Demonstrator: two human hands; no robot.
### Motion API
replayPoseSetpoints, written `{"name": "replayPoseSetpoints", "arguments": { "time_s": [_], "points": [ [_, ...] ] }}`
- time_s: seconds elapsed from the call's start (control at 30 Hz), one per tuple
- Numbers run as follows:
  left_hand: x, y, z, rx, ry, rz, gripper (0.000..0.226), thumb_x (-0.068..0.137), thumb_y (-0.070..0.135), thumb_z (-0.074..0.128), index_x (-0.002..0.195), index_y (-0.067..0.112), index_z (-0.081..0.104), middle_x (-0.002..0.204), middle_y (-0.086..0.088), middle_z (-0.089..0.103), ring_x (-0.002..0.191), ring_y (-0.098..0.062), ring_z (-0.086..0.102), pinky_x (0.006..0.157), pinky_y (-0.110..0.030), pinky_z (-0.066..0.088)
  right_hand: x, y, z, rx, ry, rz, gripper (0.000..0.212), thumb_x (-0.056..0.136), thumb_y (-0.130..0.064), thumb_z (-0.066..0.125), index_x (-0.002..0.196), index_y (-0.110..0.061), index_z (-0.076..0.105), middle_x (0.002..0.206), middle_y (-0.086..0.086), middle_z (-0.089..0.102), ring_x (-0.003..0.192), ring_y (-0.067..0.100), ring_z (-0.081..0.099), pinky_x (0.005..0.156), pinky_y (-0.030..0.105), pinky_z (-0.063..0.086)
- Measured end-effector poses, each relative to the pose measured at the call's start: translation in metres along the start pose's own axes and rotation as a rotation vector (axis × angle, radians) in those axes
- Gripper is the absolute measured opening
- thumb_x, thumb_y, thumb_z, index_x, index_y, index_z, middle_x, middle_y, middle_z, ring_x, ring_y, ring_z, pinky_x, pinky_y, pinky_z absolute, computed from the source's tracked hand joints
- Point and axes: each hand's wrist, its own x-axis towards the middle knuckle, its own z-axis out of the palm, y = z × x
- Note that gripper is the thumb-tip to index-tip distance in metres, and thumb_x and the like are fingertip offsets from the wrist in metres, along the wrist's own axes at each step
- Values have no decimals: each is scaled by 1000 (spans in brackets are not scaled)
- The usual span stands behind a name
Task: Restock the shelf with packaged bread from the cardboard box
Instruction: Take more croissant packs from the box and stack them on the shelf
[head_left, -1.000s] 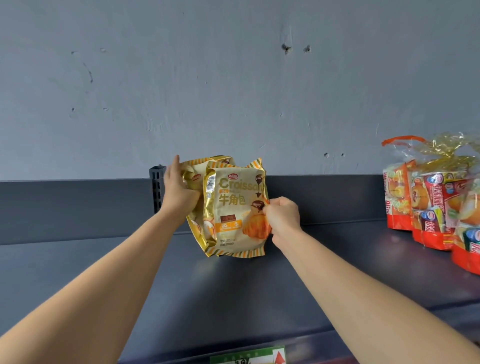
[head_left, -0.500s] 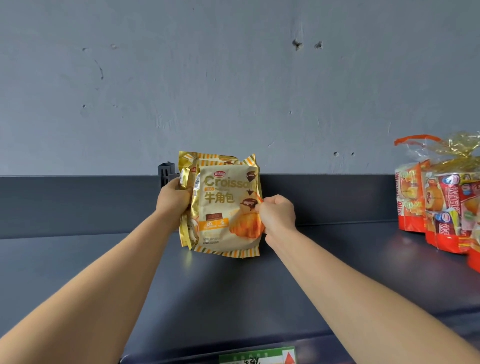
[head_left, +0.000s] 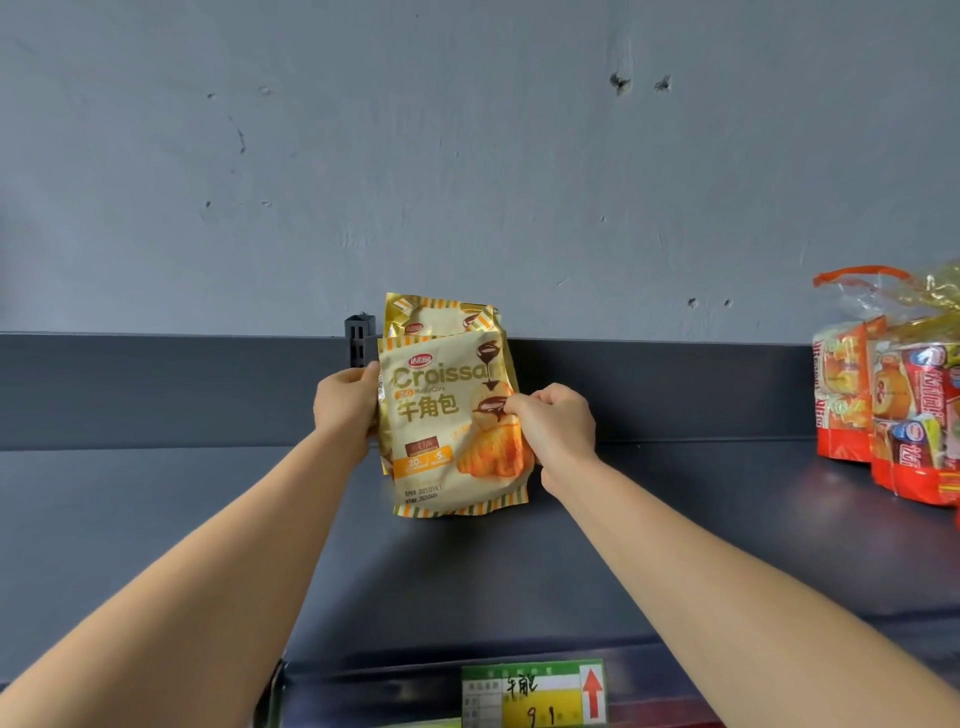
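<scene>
Two gold-and-cream croissant packs stand upright on the dark shelf (head_left: 182, 545), near its back panel. The front croissant pack (head_left: 441, 431) faces me; the rear croissant pack (head_left: 431, 317) shows only its top edge behind it. My left hand (head_left: 345, 402) grips the left side of the packs. My right hand (head_left: 553, 423) pinches the front pack's right edge with curled fingers. The cardboard box is out of view.
Several red-and-orange bread bags (head_left: 888, 395) with clear tops stand at the shelf's right end. A slotted upright post (head_left: 358, 338) rises behind the packs. A green-and-yellow price tag (head_left: 535, 693) hangs on the shelf's front lip. A grey wall is behind.
The packs have been set more upright and squared to face me; my left hand slid down from the packs' top to their left side. My right hand keeps its pinch.
</scene>
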Motion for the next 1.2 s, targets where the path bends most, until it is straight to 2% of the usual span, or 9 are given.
{"name": "replayPoseSetpoints", "arguments": {
  "time_s": [0.1,0.2,0.37,0.43,0.5,0.57,0.63,0.83,1.2],
  "points": [
    [-11,12,-5,-60,-17,-50,55,92,61,41,66,15,56,63,-2,58,53,-19,55,54,-28,46,-7,-2,3,-5,-13,-35,18,89,-24,62,76,-12,59,83,6,66,80,19,65,66,30,54],
    [-26,17,-10,-72,-83,3,74,81,81,33,88,17,69,89,-7,72,81,-26,69,78,-42,56,-14,-3,7,-37,28,-70,27,92,-22,57,66,-16,51,74,3,61,72,17,60,57,27,45],
    [-41,12,-17,39,-216,219,63,73,67,62,109,15,66,106,-2,69,97,-17,65,81,-35,53,-19,0,3,-22,128,-70,26,93,-23,53,68,-16,50,76,4,61,72,18,60,56,28,43],
    [-43,8,-18,96,-264,228,50,76,50,73,111,14,66,105,-1,71,91,-15,68,69,-28,55,-19,2,2,-18,113,-71,25,93,-24,54,70,-16,52,78,4,62,74,18,62,57,29,47],
    [-42,4,-17,150,-238,239,33,82,40,73,106,18,68,100,0,72,87,-16,71,66,-29,57,-18,4,2,-26,59,-96,24,93,-26,56,71,-17,53,82,4,64,79,18,64,62,29,52],
    [-40,3,-15,162,-203,248,26,84,39,70,106,24,67,97,1,73,89,-19,71,76,-38,59,-17,6,3,-30,31,-125,25,94,-26,57,70,-19,51,83,4,64,81,18,65,61,27,51],
    [-40,2,-14,164,-195,238,26,86,39,69,107,25,67,94,1,72,88,-19,71,79,-41,59,-15,7,2,-48,16,-147,26,94,-28,58,70,-21,51,84,3,65,82,17,66,61,25,50],
    [-46,-3,-17,193,-190,146,33,88,40,66,112,17,64,102,-3,69,86,-18,69,62,-31,55,-15,13,-5,-96,-42,-185,26,90,-39,63,72,-21,55,84,-1,68,81,13,67,67,30,57],
    [-63,0,-14,238,-83,149,18,93,38,59,106,25,57,98,1,66,88,-19,68,67,-36,58,-21,13,-12,-106,-54,-238,21,89,-34,66,75,-21,59,84,-2,68,83,14,66,70,34,59]
  ]
}}
